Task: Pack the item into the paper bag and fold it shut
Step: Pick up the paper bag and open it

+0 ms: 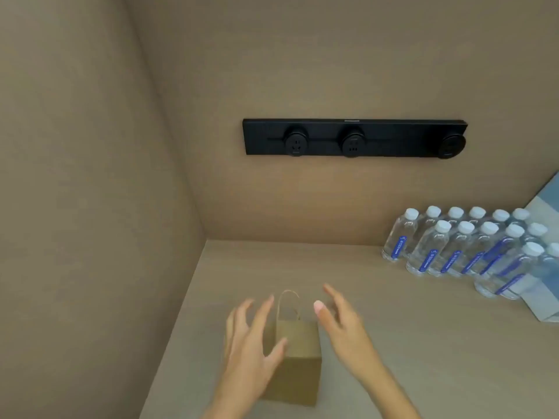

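paper bag (295, 355) between spread hands

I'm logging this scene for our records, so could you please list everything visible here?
paper bag: one, brown, standing on the counter between the hands, handle up.
water bottles: over a dozen, clear with white caps and blue labels, grouped at the counter's right rear.
box: one, pale blue, right edge, partly cut off.
socket strip: one, black, three round outlets, on the back wall.
counter: one, beige.
left hand: open, fingers spread, at the bag's left side.
right hand: open, right of the bag.
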